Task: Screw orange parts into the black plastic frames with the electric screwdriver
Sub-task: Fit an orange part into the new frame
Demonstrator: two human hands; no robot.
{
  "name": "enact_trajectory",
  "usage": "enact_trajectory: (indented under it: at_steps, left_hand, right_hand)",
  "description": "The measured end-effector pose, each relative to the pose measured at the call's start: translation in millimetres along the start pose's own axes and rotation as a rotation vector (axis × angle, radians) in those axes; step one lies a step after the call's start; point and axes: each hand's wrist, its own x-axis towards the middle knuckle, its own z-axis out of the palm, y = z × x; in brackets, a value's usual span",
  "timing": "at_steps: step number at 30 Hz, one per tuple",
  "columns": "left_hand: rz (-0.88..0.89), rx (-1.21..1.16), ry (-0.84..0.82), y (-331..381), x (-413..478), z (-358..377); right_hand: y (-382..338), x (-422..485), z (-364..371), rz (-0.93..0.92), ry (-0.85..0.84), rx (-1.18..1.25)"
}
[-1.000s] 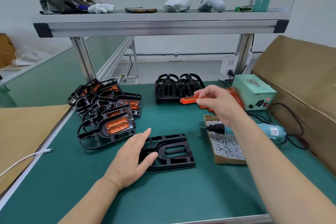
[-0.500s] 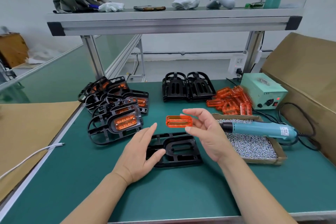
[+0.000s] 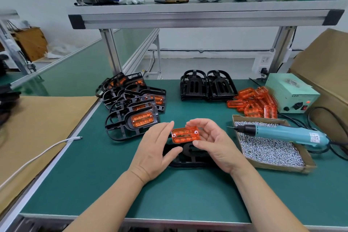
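Observation:
An orange part [image 3: 185, 134] with two white screw holes is held just above a black plastic frame [image 3: 190, 158] lying flat on the green mat. My right hand [image 3: 212, 145] grips the part, fingers behind its far edge and thumb under its near edge. My left hand [image 3: 156, 149] has straight fingers beside the part's left end, and its thumb touches the frame. The frame is mostly hidden by both hands. The teal electric screwdriver [image 3: 282, 133] lies untouched across the screw box to the right.
A cardboard box of screws [image 3: 263, 150] sits right of the hands. Loose orange parts [image 3: 254, 101], a power supply [image 3: 291, 94] and bare black frames [image 3: 205, 85] stand behind. Frames with orange parts fitted [image 3: 135, 103] are stacked at left. A white cable [image 3: 37, 154] lies left.
My right hand picked an orange part from the pile and brought it down over the black frame. My left hand stayed on the frame and now also meets the part's left end.

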Motion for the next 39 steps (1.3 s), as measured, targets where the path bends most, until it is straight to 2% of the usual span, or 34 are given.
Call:
enact_trajectory:
  at_steps: [14,28,35,39]
  left_hand:
    - [0.035,0.011,0.026,-1.3,0.0,-1.3]
    - [0.000,-0.001,-0.052,-1.8,0.0,-0.7]
    - [-0.017,-0.019,-0.077,-0.4,0.1,-1.8]
    - [-0.055,-0.049,-0.151,-0.3,-0.4,-2.4]
  right_hand:
    - [2.1,-4.8,0.7,0.042,0.003,-0.121]
    - [4.1,-6.8,-0.2,-0.018,0.042,-0.277]
    - [-1.4,-9.4,-2.8,-0.020,0.070,-0.544]
    - [-10.5,-10.7,-14.6,-0.014,0.168,-0.625]
